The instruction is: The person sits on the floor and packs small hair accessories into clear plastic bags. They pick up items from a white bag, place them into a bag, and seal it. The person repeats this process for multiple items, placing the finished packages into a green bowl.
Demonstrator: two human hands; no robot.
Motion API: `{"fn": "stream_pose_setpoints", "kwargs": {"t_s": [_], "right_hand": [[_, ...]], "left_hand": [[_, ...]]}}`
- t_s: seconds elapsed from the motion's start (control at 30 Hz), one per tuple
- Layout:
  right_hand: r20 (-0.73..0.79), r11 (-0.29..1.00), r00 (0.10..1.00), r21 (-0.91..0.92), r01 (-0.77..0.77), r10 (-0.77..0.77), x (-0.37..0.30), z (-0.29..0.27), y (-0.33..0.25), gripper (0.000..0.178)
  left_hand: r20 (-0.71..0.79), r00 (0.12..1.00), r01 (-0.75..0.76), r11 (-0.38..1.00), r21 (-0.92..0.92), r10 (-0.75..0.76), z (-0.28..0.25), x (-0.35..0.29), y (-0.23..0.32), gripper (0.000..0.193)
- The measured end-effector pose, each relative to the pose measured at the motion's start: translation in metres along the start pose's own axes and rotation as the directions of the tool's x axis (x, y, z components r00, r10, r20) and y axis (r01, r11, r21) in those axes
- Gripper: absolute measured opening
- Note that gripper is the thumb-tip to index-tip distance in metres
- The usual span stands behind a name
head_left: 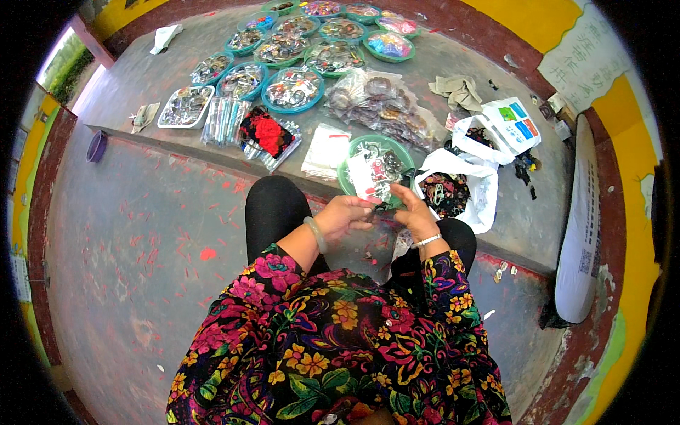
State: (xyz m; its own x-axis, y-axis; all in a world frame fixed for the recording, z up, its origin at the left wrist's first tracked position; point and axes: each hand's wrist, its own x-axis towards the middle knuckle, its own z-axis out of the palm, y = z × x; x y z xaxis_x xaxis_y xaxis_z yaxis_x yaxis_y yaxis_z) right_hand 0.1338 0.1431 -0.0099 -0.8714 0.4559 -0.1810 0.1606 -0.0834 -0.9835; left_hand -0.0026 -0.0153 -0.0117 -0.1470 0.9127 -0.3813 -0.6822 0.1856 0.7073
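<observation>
In front of my knees, my left hand (341,217) pinches a small dark item (382,207), possibly a hair tie. My right hand (415,214) meets it from the other side, thumb and fingers closed around its right end. Just beyond both hands sits a round green basket (345,180) holding small clear packets and a white card (365,173). To its right, an open white plastic bag (485,195) contains a heap of dark and coloured hair ties (445,195). A stack of flat clear packets (326,150) lies left of the basket.
Several round baskets (294,110) of packaged goods fill the raised grey platform (156,71). Nearer lie a white tray (161,120), a black cloth with red flower (269,132) and clear bags of brown rings (386,106). A purple bucket (97,146) stands on the floor at left.
</observation>
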Motion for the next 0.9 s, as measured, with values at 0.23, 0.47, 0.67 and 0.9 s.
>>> {"fn": "stream_pose_setpoints", "kwargs": {"t_s": [0.23, 0.47, 0.67, 0.9], "right_hand": [[0.211, 0.956, 0.936, -0.145, -0.255, 0.282, -0.005, 0.005, -0.006, 0.042], [0.072, 0.971, 0.974, 0.096, -0.219, 0.213, -0.014, 0.009, -0.019, 0.019], [0.016, 0.991, 0.991, 0.037, -0.131, 0.131, -0.014, 0.014, -0.020, 0.012], [-0.026, 0.976, 0.996, -0.202, 0.081, -0.088, -0.013, 0.023, -0.006, 0.009]], "left_hand": [[0.014, 0.993, 0.118, 0.992, 0.037, -0.118, 0.008, -0.008, 0.009, 0.031], [-0.077, 0.991, 0.116, 0.993, 0.035, -0.113, 0.007, -0.007, 0.008, 0.029], [-0.061, 0.993, 0.106, 0.992, 0.063, -0.103, 0.001, -0.002, -0.001, 0.027], [-0.105, 0.983, 0.166, 0.971, 0.173, -0.149, 0.009, -0.002, -0.001, 0.026]]}}
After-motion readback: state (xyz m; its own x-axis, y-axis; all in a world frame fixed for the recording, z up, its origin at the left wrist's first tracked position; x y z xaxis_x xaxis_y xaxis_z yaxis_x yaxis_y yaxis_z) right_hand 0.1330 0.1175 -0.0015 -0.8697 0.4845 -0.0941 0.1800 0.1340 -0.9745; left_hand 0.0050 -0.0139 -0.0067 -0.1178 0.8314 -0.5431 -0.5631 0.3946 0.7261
